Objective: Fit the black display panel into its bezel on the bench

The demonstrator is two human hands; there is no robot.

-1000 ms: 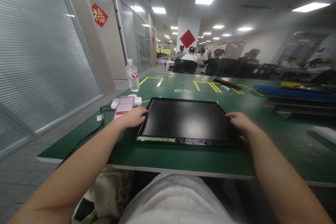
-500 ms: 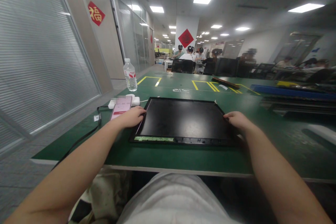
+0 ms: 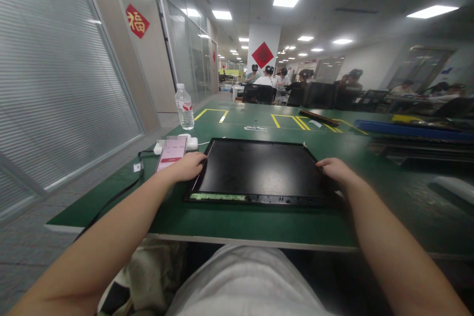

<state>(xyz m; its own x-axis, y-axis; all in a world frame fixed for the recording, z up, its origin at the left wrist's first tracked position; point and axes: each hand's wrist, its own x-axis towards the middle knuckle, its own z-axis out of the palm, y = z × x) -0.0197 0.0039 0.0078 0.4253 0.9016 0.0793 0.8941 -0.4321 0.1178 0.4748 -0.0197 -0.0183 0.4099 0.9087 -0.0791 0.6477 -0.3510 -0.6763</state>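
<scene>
The left grip is clamped on the left edge of a flat black screen, and the right grip is clamped on its right edge. The fingers under the edges are hidden. The screen sits between the two grips, face up, on the green surface. A light green strip runs along part of its near edge, a bit nearer to the person than the left grip. Just past the left grip, and a little to its left, is a pink-lit phone. The left arm hides its near end. A white block is right behind the phone, and a black cord runs down to the left of the left grip. Farther past the left grip, a clear water bottle stands up. Past the right grip, a long brown bar lies near some yellow tape. Out to the right of the right grip are a long blue bar and a white thing too blurry to name. Far past both grips, people sit at tables under a red sign.
</scene>
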